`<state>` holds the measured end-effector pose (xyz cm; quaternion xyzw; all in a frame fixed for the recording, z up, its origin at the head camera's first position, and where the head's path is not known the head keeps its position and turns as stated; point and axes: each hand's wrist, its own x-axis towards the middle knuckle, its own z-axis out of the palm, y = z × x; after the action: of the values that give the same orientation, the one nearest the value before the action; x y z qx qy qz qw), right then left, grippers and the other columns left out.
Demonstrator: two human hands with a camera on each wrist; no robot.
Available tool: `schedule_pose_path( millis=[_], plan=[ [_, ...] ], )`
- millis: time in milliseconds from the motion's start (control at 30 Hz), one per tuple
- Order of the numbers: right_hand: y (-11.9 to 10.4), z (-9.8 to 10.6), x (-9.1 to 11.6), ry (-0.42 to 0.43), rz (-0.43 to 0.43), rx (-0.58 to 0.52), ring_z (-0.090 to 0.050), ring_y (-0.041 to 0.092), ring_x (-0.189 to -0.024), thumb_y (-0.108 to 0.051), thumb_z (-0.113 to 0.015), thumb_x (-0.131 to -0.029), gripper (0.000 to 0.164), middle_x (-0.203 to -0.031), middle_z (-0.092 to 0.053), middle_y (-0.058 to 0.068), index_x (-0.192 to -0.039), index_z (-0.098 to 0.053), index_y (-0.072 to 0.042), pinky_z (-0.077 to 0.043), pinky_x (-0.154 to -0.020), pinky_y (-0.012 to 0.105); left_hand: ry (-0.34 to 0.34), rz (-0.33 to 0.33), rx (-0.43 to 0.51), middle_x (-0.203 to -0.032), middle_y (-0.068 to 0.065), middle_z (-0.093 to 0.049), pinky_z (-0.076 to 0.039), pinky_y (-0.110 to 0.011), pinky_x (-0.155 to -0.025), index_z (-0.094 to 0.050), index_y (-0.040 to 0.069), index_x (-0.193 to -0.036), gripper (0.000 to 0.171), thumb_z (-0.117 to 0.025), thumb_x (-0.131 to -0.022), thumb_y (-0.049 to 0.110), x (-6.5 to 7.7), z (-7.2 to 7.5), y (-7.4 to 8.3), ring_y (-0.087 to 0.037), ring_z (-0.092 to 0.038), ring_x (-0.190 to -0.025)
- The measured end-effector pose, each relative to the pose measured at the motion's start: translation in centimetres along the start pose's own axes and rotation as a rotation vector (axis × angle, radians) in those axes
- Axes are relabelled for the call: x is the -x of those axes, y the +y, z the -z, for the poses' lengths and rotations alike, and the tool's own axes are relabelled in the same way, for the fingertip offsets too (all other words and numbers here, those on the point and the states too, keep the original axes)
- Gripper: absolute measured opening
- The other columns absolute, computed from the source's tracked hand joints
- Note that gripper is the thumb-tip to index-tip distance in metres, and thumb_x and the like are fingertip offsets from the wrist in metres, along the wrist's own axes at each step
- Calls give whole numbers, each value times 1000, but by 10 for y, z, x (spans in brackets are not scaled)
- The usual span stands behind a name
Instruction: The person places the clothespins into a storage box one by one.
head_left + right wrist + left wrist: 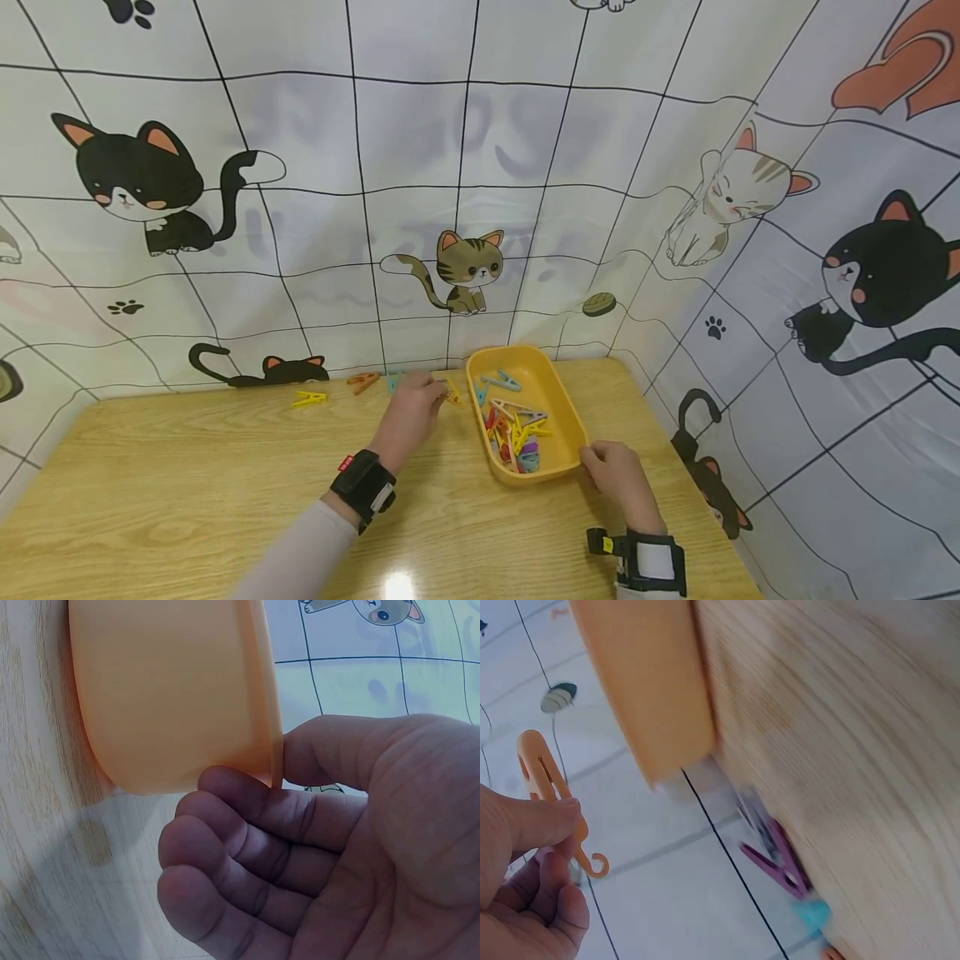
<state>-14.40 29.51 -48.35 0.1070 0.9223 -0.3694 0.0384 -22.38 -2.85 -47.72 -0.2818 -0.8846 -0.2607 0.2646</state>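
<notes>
My left hand (408, 417) pinches a yellow-orange clothespin (547, 780) with a hooked end between thumb and fingers. In the head view this hand is just left of a yellow plastic basket (566, 400), with the clothespin near the rim. Inside the basket lie several clothespins (517, 433) in yellow, red, blue, white and purple, mostly heaped at the near left. My right hand (618, 475) grips the basket's near right corner. The right wrist view shows its thumb (322, 750) on the rim and curled fingers against the outer wall.
Along the table's back edge lie a yellow clothespin (309, 398), an orange one (363, 382) and a teal one (393, 382). A purple clothespin (784, 862) shows in the left wrist view. Cat-patterned cloth (315, 208) hangs behind and right of the wooden table (187, 483).
</notes>
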Motion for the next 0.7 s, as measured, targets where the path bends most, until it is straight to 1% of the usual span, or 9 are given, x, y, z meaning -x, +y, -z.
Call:
schedule_pose_path(
  millis=[133,333,467,600,700],
  plan=[
    [0,0,0,-1,-3,-3,-49,18,-64,-20,-52,-102,31,-66,-52,2,-81,-65,0,-38,-58,31,-13,-28,21,-82,-4,-56,-48,-30,-67,-77,2,-91,10,-77,-87,-7,-7,-7,16,-19,-55,-76],
    [0,0,0,1,-3,-8,-49,19,-65,-20,-52,-103,31,-66,-51,2,-82,-66,0,-38,-59,31,-43,-41,39,-79,-2,-50,-42,-28,-67,-76,4,-89,8,-75,-90,-3,-10,-19,35,-16,-46,-74],
    [0,0,0,5,3,-15,-48,18,-63,-19,-53,-103,31,-64,-50,2,-82,-65,-1,-38,-57,31,-59,-52,35,-78,-2,-49,-41,-27,-68,-78,5,-89,6,-76,-91,-1,-11,-27,45,-15,-47,-74],
    [0,0,1,7,5,-19,-48,18,-62,-20,-53,-103,31,-63,-49,1,-81,-65,-2,-38,-57,31,-67,-58,51,-79,-3,-50,-43,-26,-68,-78,5,-91,5,-76,-92,0,-14,-34,51,-15,-49,-74],
    [0,0,2,6,6,-22,-48,18,-62,-20,-53,-103,31,-63,-49,1,-81,-65,-2,-38,-57,31,-70,-57,73,-80,-3,-53,-46,-27,-68,-77,3,-92,6,-76,-90,-2,-15,-36,53,-14,-51,-75]
  ],
)
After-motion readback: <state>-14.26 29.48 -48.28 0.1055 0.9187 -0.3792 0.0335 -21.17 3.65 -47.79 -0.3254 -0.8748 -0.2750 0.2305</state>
